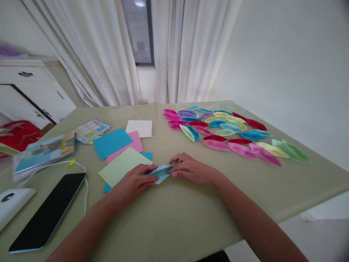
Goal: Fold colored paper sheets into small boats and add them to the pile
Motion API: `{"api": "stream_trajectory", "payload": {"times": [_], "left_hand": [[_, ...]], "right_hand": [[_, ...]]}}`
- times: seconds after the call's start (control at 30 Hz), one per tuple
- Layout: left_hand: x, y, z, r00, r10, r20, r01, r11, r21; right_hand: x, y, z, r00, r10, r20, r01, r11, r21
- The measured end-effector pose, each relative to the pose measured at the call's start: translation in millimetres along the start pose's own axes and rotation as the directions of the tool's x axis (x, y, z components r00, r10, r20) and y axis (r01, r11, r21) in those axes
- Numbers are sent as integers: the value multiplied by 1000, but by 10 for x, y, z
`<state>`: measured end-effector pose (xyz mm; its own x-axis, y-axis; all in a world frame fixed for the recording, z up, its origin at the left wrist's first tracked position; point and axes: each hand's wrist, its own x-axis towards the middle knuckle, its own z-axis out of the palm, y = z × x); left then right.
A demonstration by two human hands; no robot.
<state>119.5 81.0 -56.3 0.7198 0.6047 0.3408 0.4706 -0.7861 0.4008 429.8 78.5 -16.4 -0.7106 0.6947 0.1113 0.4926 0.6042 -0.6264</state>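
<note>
Between my hands is a light blue folded paper (163,174), low over the table and slightly opened along its middle. My left hand (137,177) pinches its left end, thumb below and fingers above. At the right end, my right hand (188,168) grips it with curled fingers, some of them inside the fold. Just left of the paper, partly under my left hand, lies a pale green square sheet (124,165). Blue (113,142) and pink (138,141) sheets overlap behind it. Folded paper pieces (215,145) in several colours lie in rows at the right.
A black-screened phone (49,211), a white device (16,200) and a white cable (86,189) lie at the left. Booklets (46,153) are behind them. A white sheet (139,128) lies near the table's middle. The table edge (305,207) runs along the right front.
</note>
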Motion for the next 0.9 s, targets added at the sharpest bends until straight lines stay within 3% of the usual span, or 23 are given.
{"api": "stream_trajectory", "payload": {"times": [0.13, 0.3, 0.53, 0.9], "left_hand": [[26, 36, 20, 999, -26, -28, 26, 1000, -16], [68, 138, 60, 989, -117, -90, 114, 993, -37], [83, 201, 122, 945, -246, -217, 239, 969, -60], [139, 351, 58, 875, -435, -215, 405, 899, -169]], "right_hand": [[-4, 19, 17, 999, 4, -43, -3, 1000, 21], [47, 11, 121, 981, 49, -190, -55, 998, -30], [126, 6, 270, 938, 59, -343, -101, 989, -105], [141, -67, 356, 916, 117, -384, -180, 975, -133]]}}
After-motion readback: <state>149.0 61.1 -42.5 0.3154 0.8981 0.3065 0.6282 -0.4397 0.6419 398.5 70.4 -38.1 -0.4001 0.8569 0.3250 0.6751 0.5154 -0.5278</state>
